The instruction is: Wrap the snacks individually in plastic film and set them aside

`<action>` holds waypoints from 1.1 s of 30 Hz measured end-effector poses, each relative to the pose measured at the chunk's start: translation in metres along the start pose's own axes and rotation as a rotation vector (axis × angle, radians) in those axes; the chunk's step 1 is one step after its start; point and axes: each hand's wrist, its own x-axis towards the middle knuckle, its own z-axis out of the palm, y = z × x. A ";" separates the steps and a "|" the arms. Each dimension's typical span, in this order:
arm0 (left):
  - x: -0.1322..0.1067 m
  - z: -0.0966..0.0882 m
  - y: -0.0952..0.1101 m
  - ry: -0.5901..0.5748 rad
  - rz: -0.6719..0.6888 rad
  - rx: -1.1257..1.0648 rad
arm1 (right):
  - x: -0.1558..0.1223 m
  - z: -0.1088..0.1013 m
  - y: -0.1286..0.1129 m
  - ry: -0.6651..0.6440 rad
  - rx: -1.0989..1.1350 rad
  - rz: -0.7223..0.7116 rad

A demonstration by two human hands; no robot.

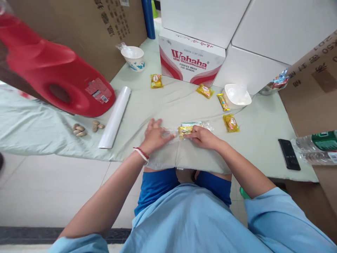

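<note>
Light-blue shirt (189, 225), worn, well to the near side of the Wahaha carton (189, 63). Table with pale green cloth (179, 105), beneath the carton. Red jug (86, 77), large, left of the carton. White roll (116, 117), laid aslant, left and to the near side of the carton. Left hand (155, 137), braceleted in red and white, to the near side of the carton — spread wide, thumb against clear film (172, 131). Right hand (203, 137), also to the near side of the carton — curled narrow, pinched on a gold packet (184, 131). White bowl (238, 102), just right of the carton. Paper cup (135, 59), patterned blue, left of the carton. Black phone (289, 154), well right of the carton, nearer the shirt. Yellow packets (156, 80), three, near the carton's front and right. Gold packet, straight out from the carton's front. Brown oval pieces (79, 130), two clusters, well left of the carton.
</note>
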 end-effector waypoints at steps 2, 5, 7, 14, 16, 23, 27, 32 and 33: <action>-0.004 0.004 0.014 -0.098 -0.003 0.036 | -0.001 -0.007 -0.003 -0.003 0.101 -0.018; -0.017 -0.002 0.031 -0.128 -0.061 -0.057 | 0.000 -0.013 -0.007 -0.006 0.181 0.024; -0.025 -0.006 0.044 -0.130 -0.076 -0.122 | 0.004 -0.012 -0.008 -0.007 0.165 0.048; -0.016 0.045 0.090 -0.077 -0.019 -0.294 | 0.009 0.000 -0.009 0.003 0.039 0.011; -0.007 0.059 0.092 -0.103 -0.080 -0.409 | 0.002 0.001 -0.008 0.011 0.040 -0.030; -0.003 0.079 0.089 0.013 -0.042 0.064 | -0.020 0.003 -0.007 0.076 0.168 -0.050; -0.005 0.083 0.087 0.176 -0.065 0.123 | -0.023 0.008 -0.003 0.102 0.218 -0.059; 0.003 0.082 0.080 0.161 -0.210 0.130 | -0.031 0.011 -0.007 0.120 0.296 -0.034; 0.005 0.082 0.079 0.134 -0.201 0.123 | -0.032 0.009 -0.010 0.130 0.319 -0.009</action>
